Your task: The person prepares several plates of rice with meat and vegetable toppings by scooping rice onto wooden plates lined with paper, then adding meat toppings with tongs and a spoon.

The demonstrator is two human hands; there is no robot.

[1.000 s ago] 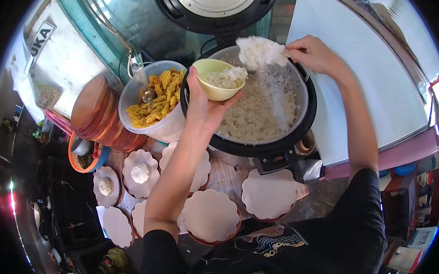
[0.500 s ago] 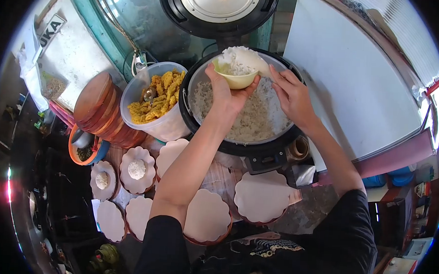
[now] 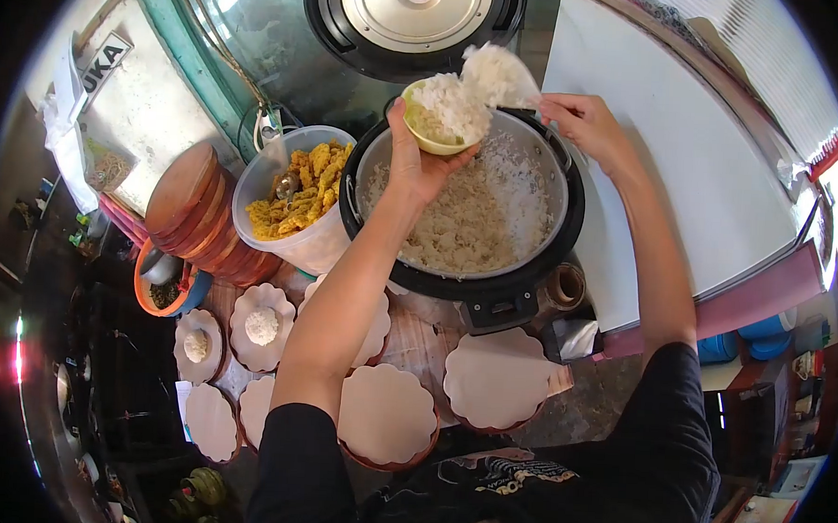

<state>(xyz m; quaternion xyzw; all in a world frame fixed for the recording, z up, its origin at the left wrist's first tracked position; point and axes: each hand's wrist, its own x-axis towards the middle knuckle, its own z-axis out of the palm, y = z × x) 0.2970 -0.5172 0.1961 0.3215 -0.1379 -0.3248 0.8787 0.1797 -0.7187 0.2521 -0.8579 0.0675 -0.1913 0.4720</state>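
My left hand (image 3: pixel 417 168) cups a small yellow-green bowl (image 3: pixel 422 138) above the rice cooker, its fingers wrapped round the bowl's underside. White rice (image 3: pixel 449 104) is heaped in the bowl, which is tilted. With its fingers closed on the handle end, my right hand (image 3: pixel 586 127) holds a rice paddle (image 3: pixel 529 91). A clump of rice covers the paddle's blade, beside the bowl's upper right and slightly blurred. Beneath both hands stands the open black rice cooker (image 3: pixel 576 208), with loose rice (image 3: pixel 467 231) inside and its lid (image 3: pixel 416 14) raised behind.
Scalloped plates (image 3: pixel 389 414) lie in front on paper liners or similar pale sheets; two at left bear rice mounds (image 3: pixel 261 326). Left of the cooker are a tub (image 3: pixel 312 243) of yellow fried food and stacked brown plates (image 3: pixel 184 190). A white panel (image 3: pixel 675 179) rises at right.
The paddle has moved from inside the bowl to its upper right, carrying rice. My right hand has gone up and right; the bowl has shifted slightly left and tilted, fuller with rice.
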